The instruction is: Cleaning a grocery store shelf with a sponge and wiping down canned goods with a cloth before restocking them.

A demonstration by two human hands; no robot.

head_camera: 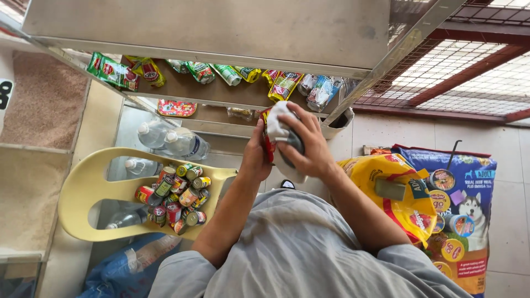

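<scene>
shop floor below steel shelf (221, 27): left hand (255, 157) grips red packet (267, 144), upright; right hand (310, 146) presses white cloth (280, 129) onto it, both closed.

Green, yellow and red pouches (221, 74) lie in a row along the shelf (182, 91) at upper centre. A red flat packet (176, 108) sits lower left of them. At right, a yellow bag (395, 190) overlaps a blue and orange dog-food sack (469, 215). Small cans (176, 198), seemingly multicoloured labels, crowd the yellow chair (83, 187) at left.
</scene>
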